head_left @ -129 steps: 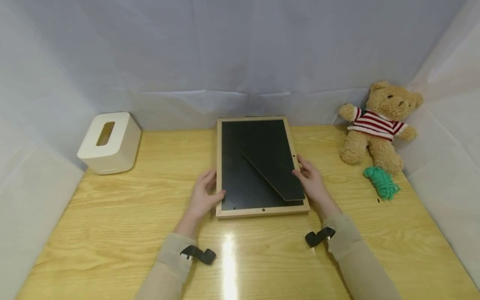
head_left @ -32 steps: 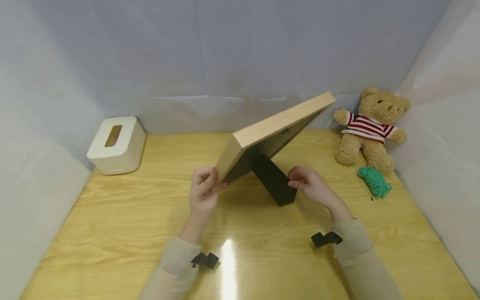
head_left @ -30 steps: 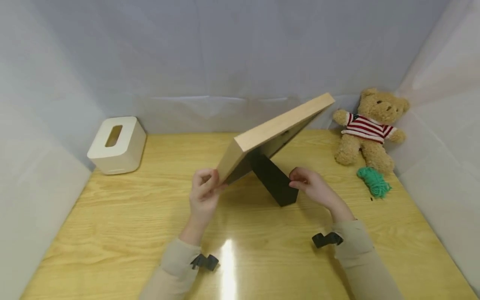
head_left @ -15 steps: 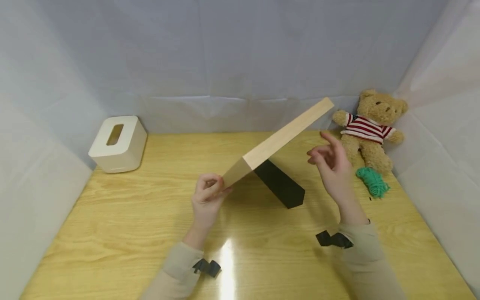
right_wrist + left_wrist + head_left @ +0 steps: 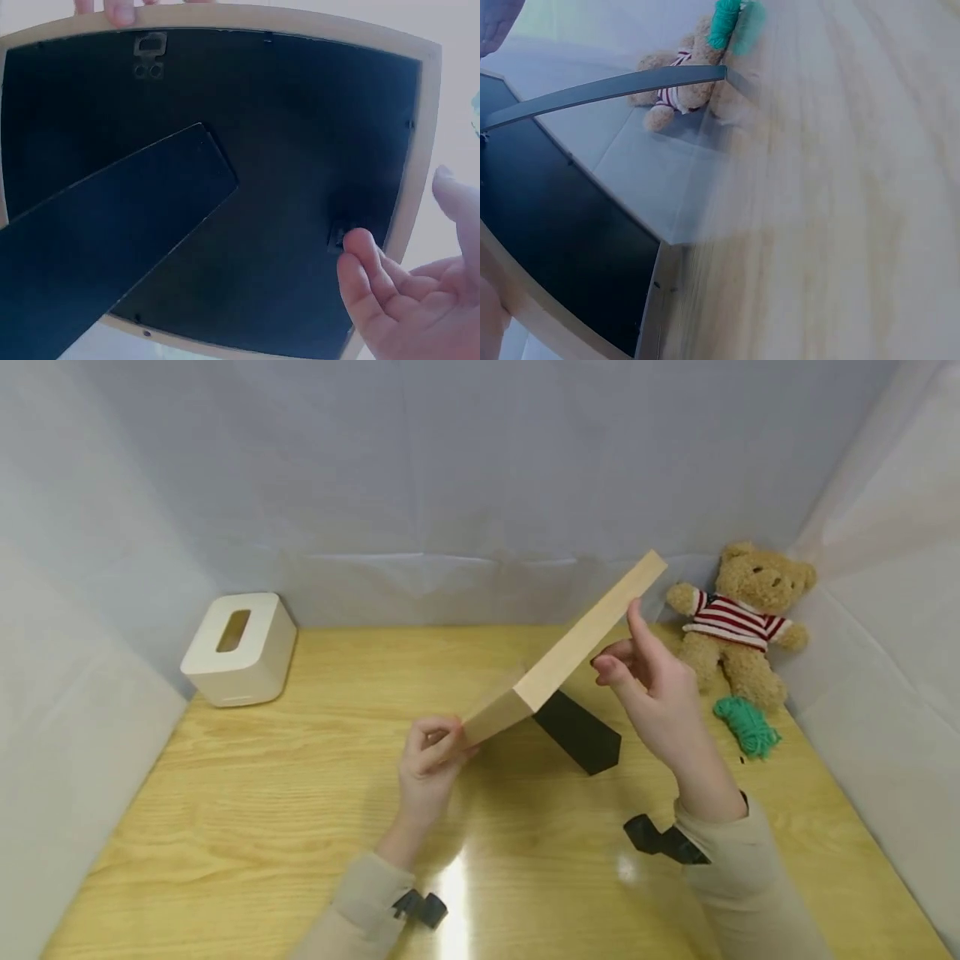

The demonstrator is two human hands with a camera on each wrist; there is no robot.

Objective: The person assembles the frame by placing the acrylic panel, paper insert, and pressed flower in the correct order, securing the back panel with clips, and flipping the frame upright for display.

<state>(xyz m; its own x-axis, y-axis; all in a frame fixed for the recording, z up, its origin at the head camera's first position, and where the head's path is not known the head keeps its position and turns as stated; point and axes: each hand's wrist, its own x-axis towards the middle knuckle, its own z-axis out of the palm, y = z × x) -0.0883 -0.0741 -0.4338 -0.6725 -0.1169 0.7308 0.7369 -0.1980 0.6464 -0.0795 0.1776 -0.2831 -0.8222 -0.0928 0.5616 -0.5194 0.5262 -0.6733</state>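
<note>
A wooden picture frame (image 5: 585, 647) with a black back (image 5: 292, 135) stands tilted up on its edge over the table, seen almost edge-on in the head view. Its black easel leg (image 5: 581, 735) swings out from the back toward the table. My left hand (image 5: 431, 768) pinches the frame's near left side between thumb and fingers. My right hand (image 5: 663, 706) is behind the frame, index finger raised and the other fingers loosely bent. In the right wrist view its fingertips (image 5: 358, 244) overlap a small metal hanger on the back. Another hanger (image 5: 150, 49) shows near the frame's side.
A teddy bear (image 5: 738, 618) in a striped shirt leans in the back right corner, with green yarn (image 5: 748, 727) by its feet. At the back left stands a white tissue box (image 5: 243, 652). Pale cloth (image 5: 420, 468) walls in the wooden table (image 5: 262, 802).
The frame, first lying back-up on the table, was raised and has since turned further edge-on. My right hand let go of the easel leg and moved up behind the frame; my left keeps its grip.
</note>
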